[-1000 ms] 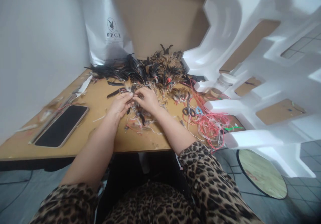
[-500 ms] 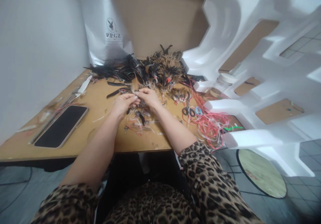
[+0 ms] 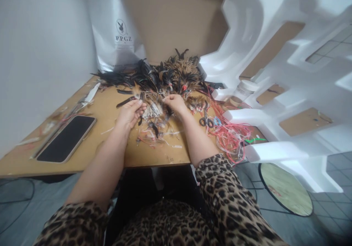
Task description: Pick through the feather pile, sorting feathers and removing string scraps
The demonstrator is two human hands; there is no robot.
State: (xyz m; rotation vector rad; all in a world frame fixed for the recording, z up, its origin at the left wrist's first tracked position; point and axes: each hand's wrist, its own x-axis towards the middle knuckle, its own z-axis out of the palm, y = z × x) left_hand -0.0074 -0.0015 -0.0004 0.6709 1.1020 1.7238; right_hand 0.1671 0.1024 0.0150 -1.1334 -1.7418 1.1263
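Pinched in my left hand (image 3: 131, 112) is a small tan feather (image 3: 136, 91), its tip pointing up. My right hand (image 3: 176, 104) is a short way to the right, thumb and fingertips pressed together; whatever is between them is too small to make out. A bundle of brown feathers with pale quills (image 3: 152, 108) lies on the table between my hands. Beyond them spreads a pile of black feathers (image 3: 148, 73) and bushy brown feathers (image 3: 188, 69). Loose feather scraps and bits of pink string (image 3: 154, 137) are scattered nearer to me.
A phone (image 3: 66, 138) lies at the left of the table (image 3: 110, 152). To the right are scissors (image 3: 206, 122), tangled pink strings (image 3: 231, 137) and a lidded jar (image 3: 247, 88). White foam packing (image 3: 264, 154) stands along the right edge. A silver bag (image 3: 110, 29) is at the back.
My hands have moved apart, the left one leftward with the tan feather and the right one rightward. The feather bundle between them now shows.
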